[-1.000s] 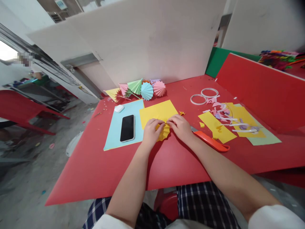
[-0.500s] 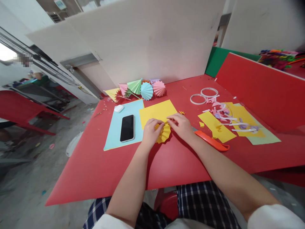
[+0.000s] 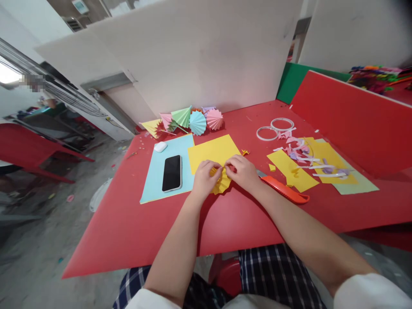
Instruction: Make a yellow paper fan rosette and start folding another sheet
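Observation:
A pleated yellow paper fan (image 3: 221, 183) is held near the table's middle, its folds spread downward between my hands. My left hand (image 3: 205, 178) pinches its upper left part between thumb and fingers. From the right, my right hand (image 3: 243, 171) has its fingertips closed on the fan's top edge. Behind the fan lies a flat yellow sheet (image 3: 214, 150). An orange cutter (image 3: 285, 189) rests just right of my right wrist. To the left, a black-screened phone (image 3: 172, 173) lies on a light blue sheet (image 3: 152, 182).
Folded paper umbrellas (image 3: 197, 122) stand at the back of the red table (image 3: 128, 231). A white case (image 3: 160, 146) is at the back left. Two tape rings (image 3: 268, 134), paper scraps (image 3: 298, 150) and a yellow strip (image 3: 291, 171) lie to the right, before a red panel (image 3: 354, 124).
My right hand has shifted slightly left and down, its fingers now more curled at the fan's top. The fan shows a little more rightward spread.

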Motion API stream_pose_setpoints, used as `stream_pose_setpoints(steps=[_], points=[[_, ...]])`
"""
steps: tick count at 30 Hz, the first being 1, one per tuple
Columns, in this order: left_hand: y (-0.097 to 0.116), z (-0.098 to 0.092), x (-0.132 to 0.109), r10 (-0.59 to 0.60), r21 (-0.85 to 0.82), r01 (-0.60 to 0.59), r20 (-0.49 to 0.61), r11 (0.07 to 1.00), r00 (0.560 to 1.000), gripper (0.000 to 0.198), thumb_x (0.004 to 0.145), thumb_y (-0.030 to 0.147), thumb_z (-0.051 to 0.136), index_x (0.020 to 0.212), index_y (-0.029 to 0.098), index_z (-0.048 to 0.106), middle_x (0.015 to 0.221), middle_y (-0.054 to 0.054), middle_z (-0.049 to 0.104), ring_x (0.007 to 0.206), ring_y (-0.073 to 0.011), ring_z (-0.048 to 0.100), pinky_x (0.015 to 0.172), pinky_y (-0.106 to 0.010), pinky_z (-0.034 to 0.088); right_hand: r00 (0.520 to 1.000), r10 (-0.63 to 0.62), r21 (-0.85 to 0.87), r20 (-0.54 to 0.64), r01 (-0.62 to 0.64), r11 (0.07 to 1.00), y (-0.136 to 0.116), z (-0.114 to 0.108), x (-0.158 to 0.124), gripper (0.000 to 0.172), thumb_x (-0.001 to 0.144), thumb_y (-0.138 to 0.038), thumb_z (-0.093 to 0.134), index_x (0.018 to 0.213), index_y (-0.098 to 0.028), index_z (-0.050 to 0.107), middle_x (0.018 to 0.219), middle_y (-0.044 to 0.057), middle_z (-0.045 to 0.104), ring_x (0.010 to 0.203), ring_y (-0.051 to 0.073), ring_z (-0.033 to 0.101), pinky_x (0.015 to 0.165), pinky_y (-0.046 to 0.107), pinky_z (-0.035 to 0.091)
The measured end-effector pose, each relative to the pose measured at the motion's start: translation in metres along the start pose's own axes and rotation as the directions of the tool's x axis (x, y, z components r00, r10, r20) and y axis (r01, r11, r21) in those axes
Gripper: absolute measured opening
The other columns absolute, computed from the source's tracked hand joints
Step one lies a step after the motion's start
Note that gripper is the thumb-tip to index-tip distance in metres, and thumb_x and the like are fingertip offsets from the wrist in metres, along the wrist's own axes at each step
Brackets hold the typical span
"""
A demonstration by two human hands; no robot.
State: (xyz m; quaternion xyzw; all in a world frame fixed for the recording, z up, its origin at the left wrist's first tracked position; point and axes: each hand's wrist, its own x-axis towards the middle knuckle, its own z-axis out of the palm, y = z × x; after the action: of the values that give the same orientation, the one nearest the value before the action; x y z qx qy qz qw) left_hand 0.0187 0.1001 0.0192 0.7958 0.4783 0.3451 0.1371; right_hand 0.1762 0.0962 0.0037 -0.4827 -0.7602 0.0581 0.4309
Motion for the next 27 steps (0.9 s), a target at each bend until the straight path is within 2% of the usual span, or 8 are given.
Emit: stream_pose_setpoints(steps=[18, 24, 27], points=[[-0.005, -0.003, 0.001, 0.009, 0.018, -0.009, -0.008, 1.000, 1.000, 0.011, 0.083, 0.021, 0.046, 0.082, 0.019, 0.057, 0.083, -0.004, 0.060, 0.083, -0.0163, 0.054, 0.077, -0.031, 0.044, 0.994, 0.089, 0.080, 0.056, -0.093, 0.992, 0.004, -0.004, 0.002, 0.015, 0.084, -0.022, 0.047, 0.081, -0.021, 0.061, 0.079, 0.004, 0.064, 0.077, 0.018, 0.056, 0.068, 0.030, 0.043], [-0.009, -0.004, 0.002, -0.104, 0.028, 0.107, -0.106, 0.994, 0.989, 0.012, 0.083, 0.022, 0.047, 0.083, 0.019, 0.060, 0.085, -0.005, 0.063, 0.084, -0.0172, 0.055, 0.079, -0.032, 0.043, 0.997, 0.076, 0.101, 0.000, -0.076, 0.992, 0.002, -0.003, 0.001, 0.015, 0.084, -0.024, 0.049, 0.079, -0.021, 0.062, 0.078, 0.004, 0.063, 0.076, 0.018, 0.057, 0.069, 0.030, 0.044], [-0.010, -0.004, 0.003, -0.138, 0.045, 0.143, -0.107, 0.989, 0.985, 0.014, 0.082, 0.025, 0.048, 0.079, 0.020, 0.061, 0.081, -0.004, 0.064, 0.081, -0.0175, 0.055, 0.077, -0.032, 0.043, 0.998, 0.054, 0.124, -0.017, -0.051, 0.991, 0.002, -0.002, 0.001, 0.015, 0.084, -0.024, 0.049, 0.080, -0.021, 0.063, 0.077, 0.004, 0.063, 0.076, 0.017, 0.057, 0.069, 0.030, 0.044]])
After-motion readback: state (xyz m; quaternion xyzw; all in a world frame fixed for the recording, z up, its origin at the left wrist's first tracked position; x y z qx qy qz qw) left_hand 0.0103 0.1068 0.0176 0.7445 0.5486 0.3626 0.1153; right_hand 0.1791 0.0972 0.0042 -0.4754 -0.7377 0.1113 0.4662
